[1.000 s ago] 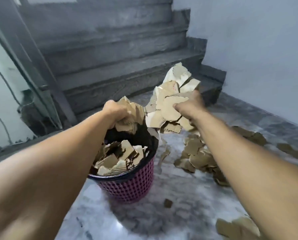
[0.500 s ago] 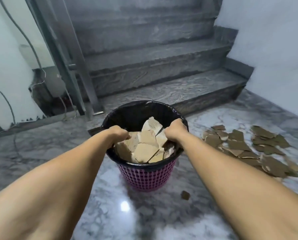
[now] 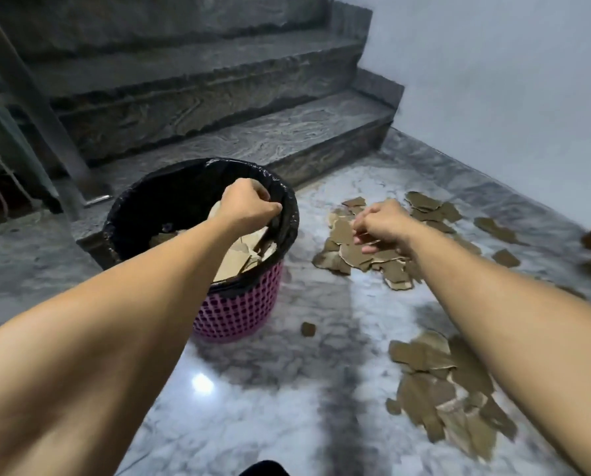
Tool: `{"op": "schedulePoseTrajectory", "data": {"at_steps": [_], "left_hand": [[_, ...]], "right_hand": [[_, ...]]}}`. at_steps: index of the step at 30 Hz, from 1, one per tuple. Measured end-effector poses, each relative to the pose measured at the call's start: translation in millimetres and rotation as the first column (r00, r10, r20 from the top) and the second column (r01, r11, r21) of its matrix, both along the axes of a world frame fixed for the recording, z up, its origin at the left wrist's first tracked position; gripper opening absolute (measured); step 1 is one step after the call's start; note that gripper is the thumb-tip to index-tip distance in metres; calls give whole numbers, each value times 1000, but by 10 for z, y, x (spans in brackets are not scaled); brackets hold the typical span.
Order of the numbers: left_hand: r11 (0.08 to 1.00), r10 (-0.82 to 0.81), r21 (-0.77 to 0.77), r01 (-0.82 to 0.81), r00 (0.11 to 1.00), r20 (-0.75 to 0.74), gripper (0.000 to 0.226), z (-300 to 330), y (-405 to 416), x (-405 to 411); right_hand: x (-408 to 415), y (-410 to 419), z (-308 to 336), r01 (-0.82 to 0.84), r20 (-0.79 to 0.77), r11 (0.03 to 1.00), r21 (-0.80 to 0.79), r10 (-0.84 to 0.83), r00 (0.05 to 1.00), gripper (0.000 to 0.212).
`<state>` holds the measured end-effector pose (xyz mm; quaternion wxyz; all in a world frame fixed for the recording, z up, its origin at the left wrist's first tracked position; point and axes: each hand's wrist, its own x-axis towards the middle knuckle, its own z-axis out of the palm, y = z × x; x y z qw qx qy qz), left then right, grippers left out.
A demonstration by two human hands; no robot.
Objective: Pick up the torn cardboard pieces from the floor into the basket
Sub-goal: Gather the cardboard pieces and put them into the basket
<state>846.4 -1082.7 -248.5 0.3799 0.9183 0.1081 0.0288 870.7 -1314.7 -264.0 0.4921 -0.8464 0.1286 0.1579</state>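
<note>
On the marble floor (image 3: 270, 407) below grey stairs (image 3: 218, 132), cardboard pieces (image 3: 366, 249) lay right of the basket (image 3: 239, 314); left hand (image 3: 247, 204) curled over it, grip unclear; right hand (image 3: 381, 225) loosely curled above the pieces.

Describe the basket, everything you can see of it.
The basket is a round pink plastic bin with a perforated lattice wall, standing upright on the marble floor before the bottom stair step. A black bag liner is folded over its rim. Torn cardboard pieces fill it partway. The left hand hovers with curled fingers over its opening near the right rim; contact is unclear.
</note>
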Motion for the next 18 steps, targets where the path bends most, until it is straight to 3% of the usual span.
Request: {"op": "schedulePoseTrajectory", "data": {"at_steps": [3,6,11,16,18], "left_hand": [[986,-143,106,131,984,107,18,-20,-527,-36],[957,-264,150,247,958,108,17,-234,-1051,-114],[894,-391,151,423,898,-202,22,-896,-1560,-186],[854,-399,97,511,762,-510,60,-1815,-1969,-256],[832,-417,86,549,719,-557,73,-2087,-2152,-326]], "right_hand": [[-215,-589,-122,-20,-76,996,-92,13,997,11],[-432,-1162,-433,-8,-150,987,-161,-16,989,9],[-724,-1765,-1036,-64,-281,964,-260,-12,960,17],[-973,-2301,-1593,-210,-404,874,-439,17,915,28],[-1108,-2473,-1748,-275,-471,834,-478,21,882,46]]}}
